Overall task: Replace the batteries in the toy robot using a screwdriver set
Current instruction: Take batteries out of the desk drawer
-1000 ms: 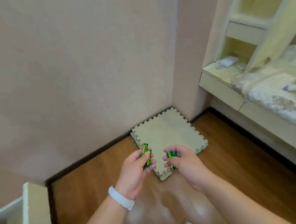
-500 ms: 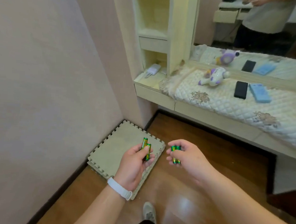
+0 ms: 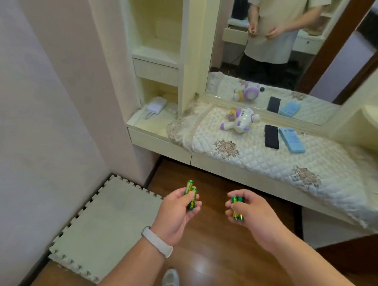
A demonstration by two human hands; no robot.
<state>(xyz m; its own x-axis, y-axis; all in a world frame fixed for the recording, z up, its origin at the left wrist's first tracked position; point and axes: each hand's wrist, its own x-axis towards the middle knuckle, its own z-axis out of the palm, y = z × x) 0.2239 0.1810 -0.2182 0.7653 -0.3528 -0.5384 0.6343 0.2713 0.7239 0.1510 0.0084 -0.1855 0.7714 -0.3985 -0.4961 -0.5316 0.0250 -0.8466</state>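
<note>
Floor: wood boards run under me, with a foam puzzle mat [image 3: 103, 224] against the wall at my left and one shoe [image 3: 170, 282] at the bottom edge.
Left hand: my left hand [image 3: 177, 210] has its fingers [image 3: 192, 203] clamped on two green batteries [image 3: 191, 193], held above the floor.
Left batteries' axis: roughly upright, long axis pointing up and slightly away, one end clear above the grip.
Right hand: my right hand [image 3: 250, 213] is closed around a second green pair [image 3: 237, 208], near the other hand but apart from it.
Right batteries' axis: also near vertical, mostly buried in the palm.
Risk: I judge the loose two-per-hand hold could let one slip and roll away across the boards; used and fresh cells could also get mixed, since I cannot tell which is which.
Tabletop: the quilted tabletop [image 3: 270, 165] ahead carries the toy robot [image 3: 240, 121], lying on its side, long axis roughly left-right.
Beside it: a black phone [image 3: 272, 136] and a blue case [image 3: 291, 140], probably the screwdriver set.
</note>
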